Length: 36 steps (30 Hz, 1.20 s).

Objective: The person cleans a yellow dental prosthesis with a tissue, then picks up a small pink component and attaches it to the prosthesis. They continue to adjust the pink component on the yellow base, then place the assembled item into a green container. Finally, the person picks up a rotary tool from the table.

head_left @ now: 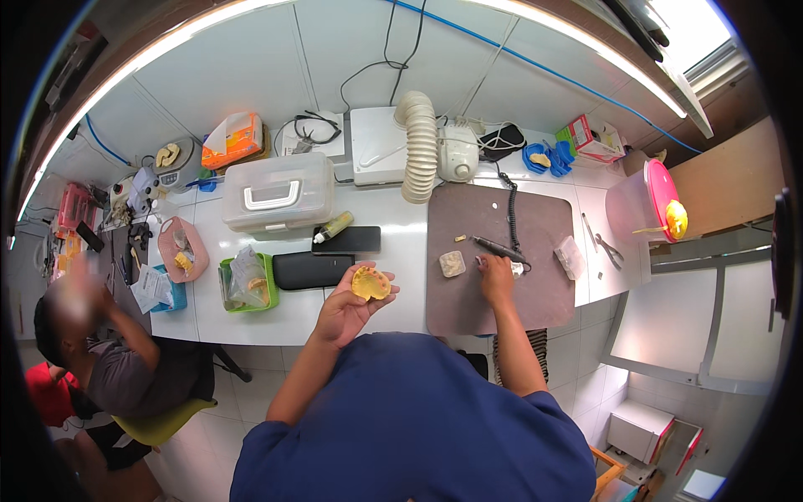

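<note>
From the head camera, the person in a dark blue top stood at a white worktop [393,243] that ran along a tiled wall. The left hand [347,308] was raised above the front edge of the worktop, its fingers curled around a yellow dental cast [370,283], which it gripped from below with the arch turned upward. The right hand [497,279] reached out over a brown work mat [535,293] and rested on it, fingers closed on the near end of a dark rotary handpiece [500,248] that lay across the mat; its coiled cord [512,213] ran back toward a white machine [457,154]. A pale plaster piece [452,263] sat on the mat just left of the right hand, and a small clear box [570,255] lay nearer the mat's right edge.

Between the hands and the wall lay a black flat case [312,270] and a dark phone-like slab [349,240], with a small greenish bottle [333,227] touching it. A green basket [248,286] stood to the left of the black case, and a clear storage box with a white handle [278,194] behind it. A ribbed white suction hose [419,146] hung down at the back. At the far left another person [117,368] sat at the worktop.
</note>
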Tool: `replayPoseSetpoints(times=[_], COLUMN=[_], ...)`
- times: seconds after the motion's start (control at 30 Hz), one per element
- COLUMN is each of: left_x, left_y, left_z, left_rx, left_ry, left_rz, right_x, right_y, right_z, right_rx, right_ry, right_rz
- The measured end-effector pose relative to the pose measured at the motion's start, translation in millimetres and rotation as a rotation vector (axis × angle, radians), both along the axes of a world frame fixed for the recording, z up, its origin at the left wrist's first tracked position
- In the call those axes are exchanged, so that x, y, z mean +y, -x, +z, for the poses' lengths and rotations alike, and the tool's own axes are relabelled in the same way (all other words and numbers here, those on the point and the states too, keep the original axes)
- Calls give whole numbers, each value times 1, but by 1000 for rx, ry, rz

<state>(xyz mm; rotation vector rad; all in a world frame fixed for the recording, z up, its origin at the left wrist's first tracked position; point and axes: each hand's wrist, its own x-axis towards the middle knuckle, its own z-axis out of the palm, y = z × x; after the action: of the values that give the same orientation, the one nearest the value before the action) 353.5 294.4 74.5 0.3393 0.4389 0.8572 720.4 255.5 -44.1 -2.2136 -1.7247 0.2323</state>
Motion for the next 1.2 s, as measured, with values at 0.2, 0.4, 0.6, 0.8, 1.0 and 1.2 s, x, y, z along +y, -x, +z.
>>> replayPoseSetpoints(times=[0.2,0.4,0.6,0.8,1.0,1.2], left_x=[7,9,7,2,-1,-4], left_y=[2,-3,-5,0,0,-3], left_z=[31,51,68,73,76,72], left_rx=[-81,-52,-21,-7,16,78], left_ry=[-144,-263,-338,-359,-370,-418], left_rz=[-116,-114,-97,-67,-66,-43], right_x=[11,20,36,38,40,41], right_y=[49,117,147,163,175,174], right_z=[75,186,205,204,210,220], right_rx=[917,1490,1519,1496,1255,873], right_ry=[-135,-125,-185,-160,-296,-400], right_rz=[-52,277,490,478,518,550])
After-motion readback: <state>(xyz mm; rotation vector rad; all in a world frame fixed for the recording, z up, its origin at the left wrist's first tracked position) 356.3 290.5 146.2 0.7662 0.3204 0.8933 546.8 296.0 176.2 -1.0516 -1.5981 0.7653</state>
